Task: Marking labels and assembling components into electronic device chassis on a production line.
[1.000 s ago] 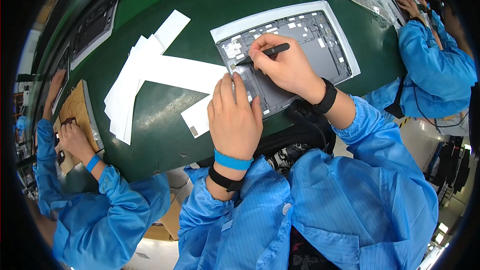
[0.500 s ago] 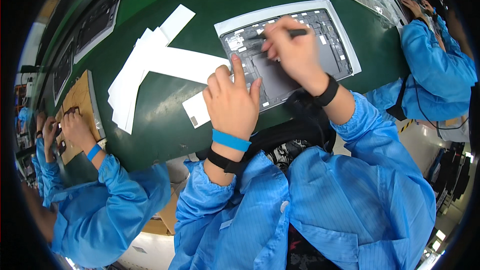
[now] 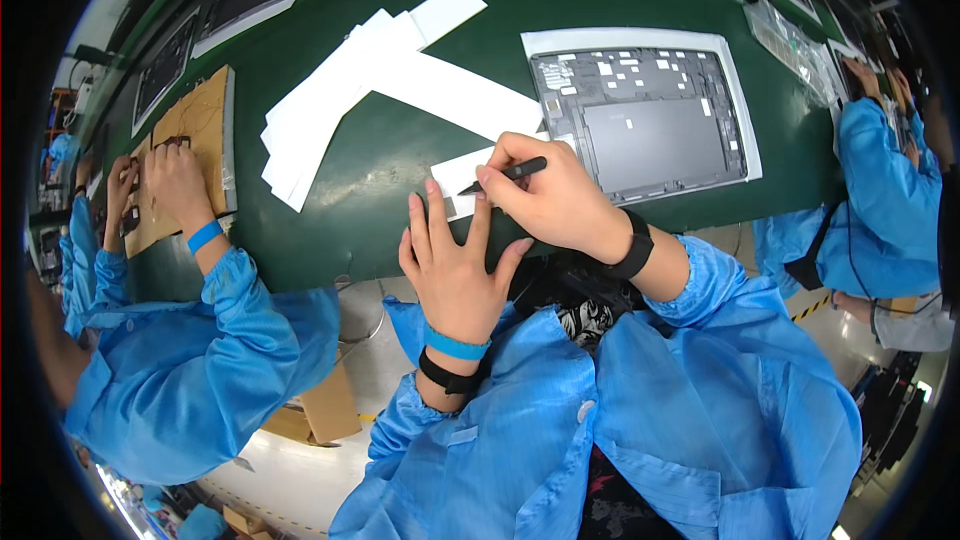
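My right hand [image 3: 565, 202] is closed around a pair of black tweezers [image 3: 522, 170], whose tip meets a small white card [image 3: 450, 176] near the table's front edge. The card carries a small grey patch [image 3: 464, 206]. My left hand [image 3: 455, 285] lies open with spread fingers, its fingertips on the card's near end beside the tweezer tip. To the right, a dark grey device housing [image 3: 650, 135] with several small white pads on it rests on a white sheet [image 3: 742, 100]. My right hand hides part of the card.
Overlapping white paper strips [image 3: 340, 80] lie on the green table [image 3: 360, 175] to the left. A clear plastic bag [image 3: 790, 50] is at the far right. Co-workers in blue sit on both sides; the left one's hand [image 3: 178, 185] is over a brown board [image 3: 205, 120].
My right hand with the tweezers has come from over the housing down to the white card. My left hand has moved off the housing's edge onto the card, fingers spread. The view has shifted.
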Available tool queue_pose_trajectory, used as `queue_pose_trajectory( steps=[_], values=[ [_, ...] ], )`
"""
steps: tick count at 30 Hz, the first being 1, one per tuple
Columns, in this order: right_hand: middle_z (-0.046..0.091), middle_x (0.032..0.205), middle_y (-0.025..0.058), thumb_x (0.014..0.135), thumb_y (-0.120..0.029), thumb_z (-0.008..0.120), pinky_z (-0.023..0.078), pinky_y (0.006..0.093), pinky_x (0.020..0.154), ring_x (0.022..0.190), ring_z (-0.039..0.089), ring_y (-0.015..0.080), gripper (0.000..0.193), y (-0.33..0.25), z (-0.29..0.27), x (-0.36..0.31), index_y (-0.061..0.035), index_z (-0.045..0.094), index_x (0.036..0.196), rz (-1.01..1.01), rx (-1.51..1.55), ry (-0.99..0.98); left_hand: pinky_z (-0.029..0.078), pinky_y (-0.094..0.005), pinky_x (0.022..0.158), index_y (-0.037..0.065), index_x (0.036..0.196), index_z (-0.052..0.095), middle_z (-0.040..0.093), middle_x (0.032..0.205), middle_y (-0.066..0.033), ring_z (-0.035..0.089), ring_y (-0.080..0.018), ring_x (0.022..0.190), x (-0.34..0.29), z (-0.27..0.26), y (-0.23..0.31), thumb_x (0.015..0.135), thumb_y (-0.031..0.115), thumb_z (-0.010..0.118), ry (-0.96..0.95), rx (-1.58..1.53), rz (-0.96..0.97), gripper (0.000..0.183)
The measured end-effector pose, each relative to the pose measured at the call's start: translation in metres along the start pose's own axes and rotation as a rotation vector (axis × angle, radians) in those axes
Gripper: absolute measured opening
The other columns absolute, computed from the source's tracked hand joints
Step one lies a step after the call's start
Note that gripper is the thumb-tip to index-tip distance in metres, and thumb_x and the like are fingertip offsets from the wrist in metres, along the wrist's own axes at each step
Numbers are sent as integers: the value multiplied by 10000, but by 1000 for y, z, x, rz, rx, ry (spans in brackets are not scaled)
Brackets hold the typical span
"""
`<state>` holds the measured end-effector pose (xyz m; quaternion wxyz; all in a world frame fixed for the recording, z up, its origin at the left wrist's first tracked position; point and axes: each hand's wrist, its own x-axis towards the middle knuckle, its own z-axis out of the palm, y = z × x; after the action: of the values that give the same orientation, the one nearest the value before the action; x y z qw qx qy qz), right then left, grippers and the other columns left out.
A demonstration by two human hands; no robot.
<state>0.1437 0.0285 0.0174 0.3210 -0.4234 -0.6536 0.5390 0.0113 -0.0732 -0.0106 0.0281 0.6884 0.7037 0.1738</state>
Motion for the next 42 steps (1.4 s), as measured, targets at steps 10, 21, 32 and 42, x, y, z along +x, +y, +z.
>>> queue_pose_trajectory(
  steps=[10, 21, 32, 42],
  values=[
    [679, 758, 60, 948, -111, 598, 489, 236, 569, 635, 605, 75, 163, 2, 13, -1, 32, 643, 1013, 33, 59, 26, 276, -521, 1058, 198, 1312, 632, 377, 1506, -226, 336, -416, 1388, 1, 5, -3, 834, 487, 698, 34, -67, -10, 562],
    [669, 738, 53, 932, -99, 613, 490, 219, 565, 640, 641, 97, 171, 18, -93, -38, 16, 666, 1046, 101, 132, 290, 287, -567, 1068, 117, 1315, 604, 338, 1503, -265, 272, -505, 1383, 17, -6, 24, 860, 328, 716, 89, -129, 57, 514],
    [680, 805, 63, 919, -106, 641, 534, 243, 645, 729, 660, 107, 164, 25, -91, -46, 37, 662, 995, 85, 183, 174, 289, -559, 1059, -34, 1284, 562, 416, 1459, -210, 291, -457, 1396, 28, 20, 58, 831, 294, 741, 26, -194, 207, 587],
    [692, 750, 82, 884, -68, 640, 529, 249, 613, 677, 669, 109, 118, 27, -77, -51, 43, 671, 908, 18, 0, 296, 292, -538, 1060, -26, 1295, 560, 426, 1458, -201, 316, -431, 1388, 29, 23, 55, 796, 276, 774, 25, -188, 212, 622]
  ],
)
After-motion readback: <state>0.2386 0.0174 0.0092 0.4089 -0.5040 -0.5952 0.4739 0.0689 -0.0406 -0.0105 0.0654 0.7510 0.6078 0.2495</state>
